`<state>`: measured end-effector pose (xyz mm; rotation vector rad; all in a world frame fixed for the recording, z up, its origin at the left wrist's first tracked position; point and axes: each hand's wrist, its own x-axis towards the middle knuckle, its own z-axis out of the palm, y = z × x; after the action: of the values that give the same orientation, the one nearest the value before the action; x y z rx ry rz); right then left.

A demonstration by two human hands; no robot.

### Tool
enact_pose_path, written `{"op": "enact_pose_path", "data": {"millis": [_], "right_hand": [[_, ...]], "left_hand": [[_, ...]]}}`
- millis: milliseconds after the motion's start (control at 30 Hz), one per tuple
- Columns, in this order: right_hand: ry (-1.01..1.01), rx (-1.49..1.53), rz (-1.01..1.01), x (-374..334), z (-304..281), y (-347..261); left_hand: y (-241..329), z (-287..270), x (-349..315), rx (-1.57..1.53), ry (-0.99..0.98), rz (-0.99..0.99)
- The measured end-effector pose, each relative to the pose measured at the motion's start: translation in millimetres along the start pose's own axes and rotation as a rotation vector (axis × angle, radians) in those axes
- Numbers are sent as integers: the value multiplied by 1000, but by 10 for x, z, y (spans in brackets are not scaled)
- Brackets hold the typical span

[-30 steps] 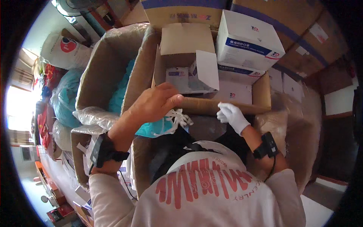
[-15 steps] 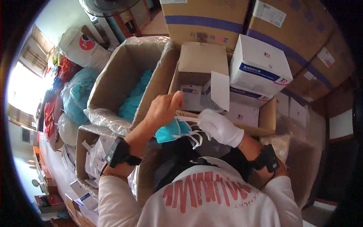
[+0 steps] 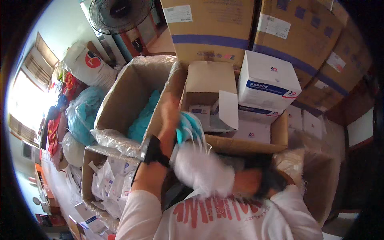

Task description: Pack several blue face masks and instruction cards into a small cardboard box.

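A turquoise face mask (image 3: pixel 187 127) with white straps is beside my bare left hand (image 3: pixel 169 114), which appears closed on its edge; motion blurs the fingers. Just below the mask is my white-gloved right hand (image 3: pixel 204 170), strongly smeared. The straps (image 3: pixel 200 138) loop down toward the glove, and whether its fingers grip them cannot be made out. Both hands are in front of an open carton (image 3: pixel 244 145) that holds white boxes. To the left, a plastic-lined carton (image 3: pixel 114 86) contains a heap of turquoise masks (image 3: pixel 146 120).
A white box (image 3: pixel 268 78) stands on another at the right of the open carton, near an open-flapped small box (image 3: pixel 228 110). Large brown cartons (image 3: pixel 212 28) rise behind. At lower left, a carton holds clear-bagged items (image 3: pixel 114 180). A fan (image 3: pixel 120 14) stands at the far left.
My right hand has swung left and down, closer to my left forearm. The left hand has tipped upright, and the mask has turned beside it. The view has shifted slightly.
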<state>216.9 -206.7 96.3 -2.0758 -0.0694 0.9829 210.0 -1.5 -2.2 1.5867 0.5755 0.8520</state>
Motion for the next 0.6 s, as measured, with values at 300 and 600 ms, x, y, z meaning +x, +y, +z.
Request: {"op": "enact_pose_path", "data": {"millis": [300, 600], "right_hand": [[-246, 338, -1125, 819, -311, -194], [-602, 499, -674, 852, -99, -93]], "left_hand": [[110, -248, 139, 35, 406, -178], [598, 231, -133, 38, 303, -179]]}}
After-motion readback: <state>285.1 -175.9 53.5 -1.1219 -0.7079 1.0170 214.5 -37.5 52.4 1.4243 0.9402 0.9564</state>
